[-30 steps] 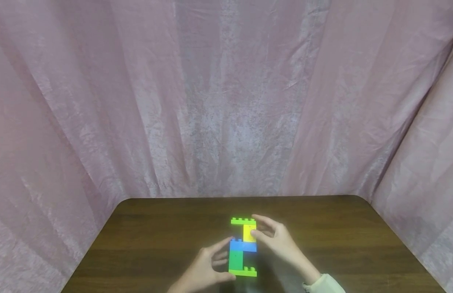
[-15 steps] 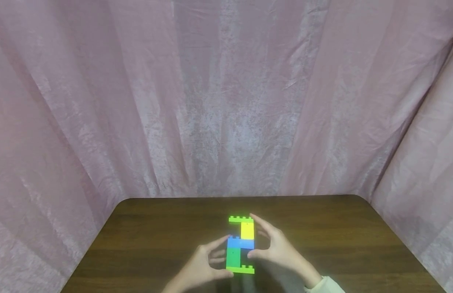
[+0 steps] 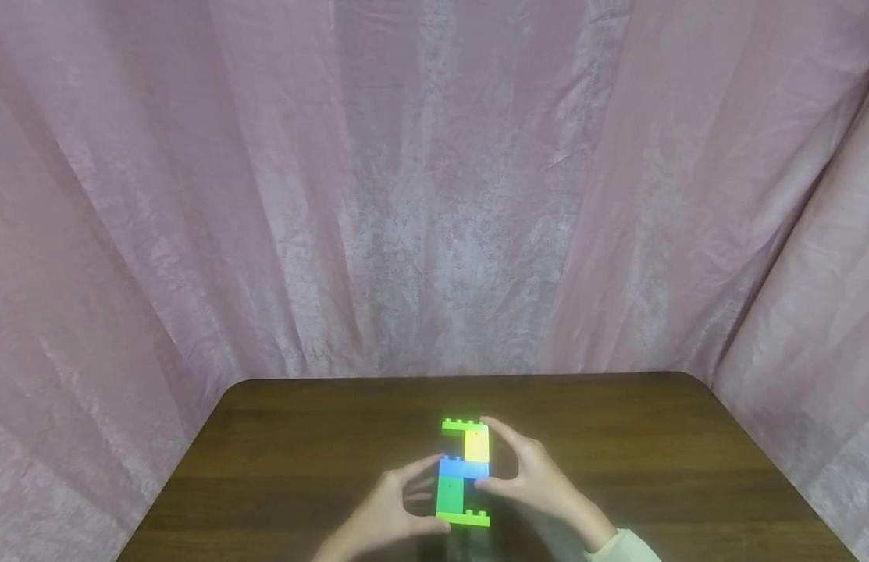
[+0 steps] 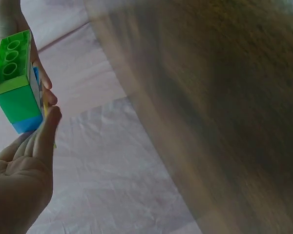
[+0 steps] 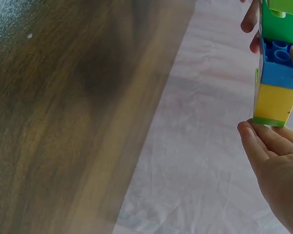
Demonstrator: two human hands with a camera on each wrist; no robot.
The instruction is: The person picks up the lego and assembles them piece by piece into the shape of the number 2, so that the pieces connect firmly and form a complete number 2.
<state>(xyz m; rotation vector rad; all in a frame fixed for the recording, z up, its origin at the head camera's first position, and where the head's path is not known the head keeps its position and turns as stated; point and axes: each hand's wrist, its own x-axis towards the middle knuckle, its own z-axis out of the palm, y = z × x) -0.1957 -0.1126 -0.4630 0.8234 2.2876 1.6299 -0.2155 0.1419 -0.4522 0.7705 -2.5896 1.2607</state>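
Both hands hold a stack of toy building bricks upright, raised over the table. From the top it has a lime plate [image 3: 457,425], a yellow brick [image 3: 477,446], a blue brick [image 3: 464,468], a green brick [image 3: 450,495] and another lime plate [image 3: 469,519]. My left hand [image 3: 386,503] grips the left side, thumb under the bottom plate and forefinger at the blue brick's upper left corner. On the right, my right hand [image 3: 536,476] has its forefinger at the top plate and its thumb at the blue brick's underside. Hollow tubes show under the bottom plate [image 4: 12,58] in the left wrist view.
A dark brown wooden table [image 3: 300,437] with rounded far corners lies below the hands. Pink curtains [image 3: 434,195] hang behind it and along both sides. A pale sleeve [image 3: 624,546] covers the right forearm.
My right thumb has moved down from the yellow brick to the underside of the blue brick. The stack has shifted only slightly, and my left hand keeps its hold.
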